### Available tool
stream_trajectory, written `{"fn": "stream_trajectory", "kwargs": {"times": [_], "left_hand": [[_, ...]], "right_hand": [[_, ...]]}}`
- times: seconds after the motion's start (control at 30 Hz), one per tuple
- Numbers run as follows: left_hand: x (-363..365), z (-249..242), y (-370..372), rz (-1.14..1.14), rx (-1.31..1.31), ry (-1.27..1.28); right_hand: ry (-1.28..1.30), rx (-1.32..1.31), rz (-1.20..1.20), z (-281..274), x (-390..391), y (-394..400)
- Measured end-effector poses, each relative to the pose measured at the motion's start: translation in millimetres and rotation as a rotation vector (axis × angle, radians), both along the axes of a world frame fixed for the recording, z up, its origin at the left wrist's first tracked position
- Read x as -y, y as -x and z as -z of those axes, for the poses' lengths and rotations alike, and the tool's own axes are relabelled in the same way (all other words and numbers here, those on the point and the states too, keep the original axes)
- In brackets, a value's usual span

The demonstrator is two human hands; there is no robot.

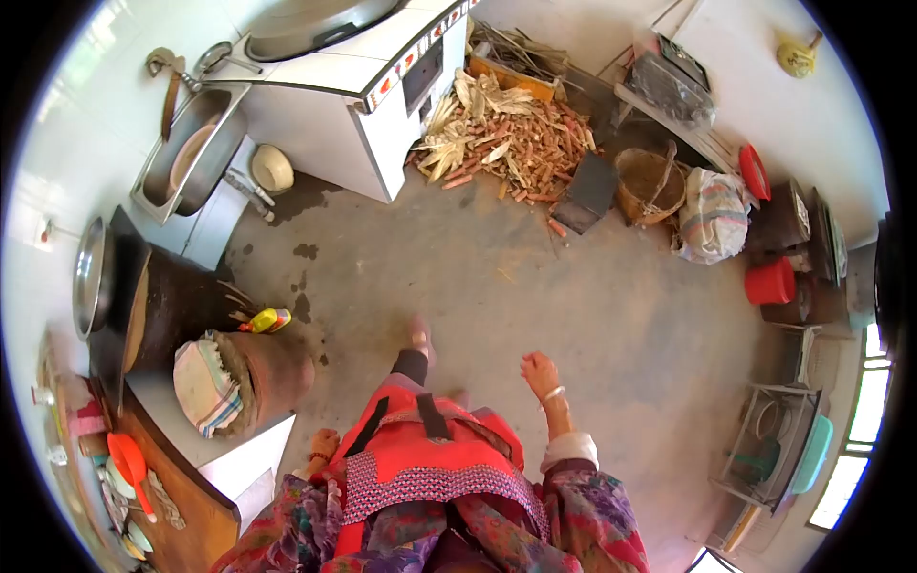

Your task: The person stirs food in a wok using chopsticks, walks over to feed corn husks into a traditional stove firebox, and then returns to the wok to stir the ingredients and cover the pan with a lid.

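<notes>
My right hand (pixel 541 373) hangs out in front of me over the concrete floor, its fingers curled, with a light bangle on the wrist. It touches nothing that I can see. Close to my body on the other side, my left hand (pixel 325 444) is low beside the red apron (pixel 401 444); its fingers are too small and partly turned away to read. The clay jar (pixel 287 368) with a cloth on top is the nearest object to it. One foot (pixel 421 339) shows ahead of the apron.
Corn cobs and husks (pixel 525 138) lie by the white tiled stove (pixel 320 134). At the left are a steel sink (pixel 229 95) and a wooden table (pixel 191 487). A basket (pixel 635 186), a sack (pixel 714 224), a red bucket (pixel 770 282) and a metal rack (pixel 764 392) line the right.
</notes>
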State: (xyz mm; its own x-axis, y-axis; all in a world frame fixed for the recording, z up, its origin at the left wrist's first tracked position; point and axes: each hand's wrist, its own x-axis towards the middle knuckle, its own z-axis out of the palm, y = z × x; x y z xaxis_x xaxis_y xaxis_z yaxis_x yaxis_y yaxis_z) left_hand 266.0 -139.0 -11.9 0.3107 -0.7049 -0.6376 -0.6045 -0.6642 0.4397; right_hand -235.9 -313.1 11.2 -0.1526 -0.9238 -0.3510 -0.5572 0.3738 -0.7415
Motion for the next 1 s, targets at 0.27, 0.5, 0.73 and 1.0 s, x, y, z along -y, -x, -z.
{"fn": "stream_trajectory", "kwargs": {"times": [0.27,0.5,0.73,1.0], "left_hand": [[194.4,6.9,4.0,-0.426,-0.341,0.065],[423.8,-53.0,-3.0,-0.212,-0.441,0.547],[578.0,-136.2,43.0,-0.083,-0.298,0.789],[683.0,-201.5,85.4,0.073,-0.092,0.849]], "right_hand": [[-0.245,0.061,0.053,-49.8,101.4,-36.8],[-0.342,-0.02,0.134,-18.2,117.1,-10.5],[-0.48,0.185,0.336,-14.9,199.8,12.1],[-0.299,0.091,0.178,-3.5,364.7,48.0]]}}
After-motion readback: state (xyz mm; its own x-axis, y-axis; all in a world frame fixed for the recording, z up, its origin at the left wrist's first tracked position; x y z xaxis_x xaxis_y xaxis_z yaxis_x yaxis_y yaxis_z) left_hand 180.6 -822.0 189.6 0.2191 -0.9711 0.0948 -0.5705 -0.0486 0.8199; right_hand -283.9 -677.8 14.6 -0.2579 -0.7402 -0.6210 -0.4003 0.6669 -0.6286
